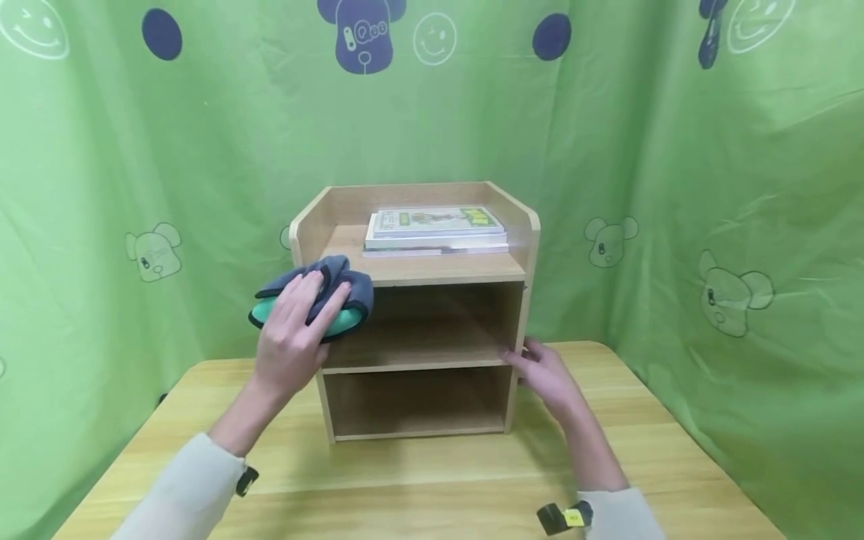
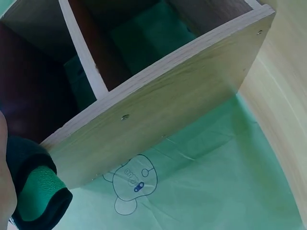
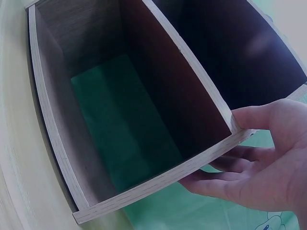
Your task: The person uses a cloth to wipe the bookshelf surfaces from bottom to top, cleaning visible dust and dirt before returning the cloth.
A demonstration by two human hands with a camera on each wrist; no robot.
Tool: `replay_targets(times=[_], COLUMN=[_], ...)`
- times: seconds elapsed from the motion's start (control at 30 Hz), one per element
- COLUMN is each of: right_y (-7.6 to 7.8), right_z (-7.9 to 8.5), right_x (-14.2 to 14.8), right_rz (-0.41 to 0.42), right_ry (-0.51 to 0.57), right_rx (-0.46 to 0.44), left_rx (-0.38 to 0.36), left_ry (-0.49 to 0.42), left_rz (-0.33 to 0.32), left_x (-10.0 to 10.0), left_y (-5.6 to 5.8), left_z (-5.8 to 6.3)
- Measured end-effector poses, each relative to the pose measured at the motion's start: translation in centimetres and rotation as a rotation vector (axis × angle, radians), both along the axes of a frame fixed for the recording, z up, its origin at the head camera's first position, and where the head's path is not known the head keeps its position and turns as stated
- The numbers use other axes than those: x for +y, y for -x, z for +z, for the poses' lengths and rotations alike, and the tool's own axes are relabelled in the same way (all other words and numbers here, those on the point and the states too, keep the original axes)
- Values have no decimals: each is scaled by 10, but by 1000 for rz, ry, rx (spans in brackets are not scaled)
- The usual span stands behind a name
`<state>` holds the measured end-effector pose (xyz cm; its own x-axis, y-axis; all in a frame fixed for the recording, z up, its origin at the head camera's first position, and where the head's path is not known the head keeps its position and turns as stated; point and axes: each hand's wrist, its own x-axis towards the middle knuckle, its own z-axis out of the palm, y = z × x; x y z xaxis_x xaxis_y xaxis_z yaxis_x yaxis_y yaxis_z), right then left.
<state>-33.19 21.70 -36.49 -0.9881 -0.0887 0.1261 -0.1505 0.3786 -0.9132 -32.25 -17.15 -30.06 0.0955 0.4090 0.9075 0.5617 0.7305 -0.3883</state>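
A small wooden shelf (image 1: 418, 367) with two open compartments and a railed top stands on the table. My left hand (image 1: 293, 337) grips a folded grey and green cloth (image 1: 351, 296) with black edging, at the front left corner of the shelf's top. In the left wrist view the cloth (image 2: 41, 191) shows at the lower left, beside the side panel (image 2: 158, 100). My right hand (image 1: 540, 371) holds the shelf's right side panel, thumb at the front edge by the middle board. The right wrist view shows its fingers (image 3: 206, 184) behind that panel.
Several books (image 1: 435, 232) lie stacked on the shelf's top, inside the raised rim. The light wooden table (image 1: 405, 487) extends around the shelf. A green printed curtain (image 1: 675, 187) surrounds it at the back and sides.
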Motion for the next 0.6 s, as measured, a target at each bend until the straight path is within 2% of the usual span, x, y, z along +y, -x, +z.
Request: replay_targets(times=[0.27, 0.43, 0.6], right_y=[0, 0, 0], right_z=[1, 1, -3], right_x=[4, 9, 7], right_rz=[27, 64, 100], right_ry=[-18, -36, -6], right_rx=[-2, -60, -90], left_rx=[7, 20, 11], left_ry=[-39, -57, -54], left_rz=[6, 7, 13], left_x=[4, 6, 4], left_y=[-1, 0, 0], left_z=[-5, -7, -9])
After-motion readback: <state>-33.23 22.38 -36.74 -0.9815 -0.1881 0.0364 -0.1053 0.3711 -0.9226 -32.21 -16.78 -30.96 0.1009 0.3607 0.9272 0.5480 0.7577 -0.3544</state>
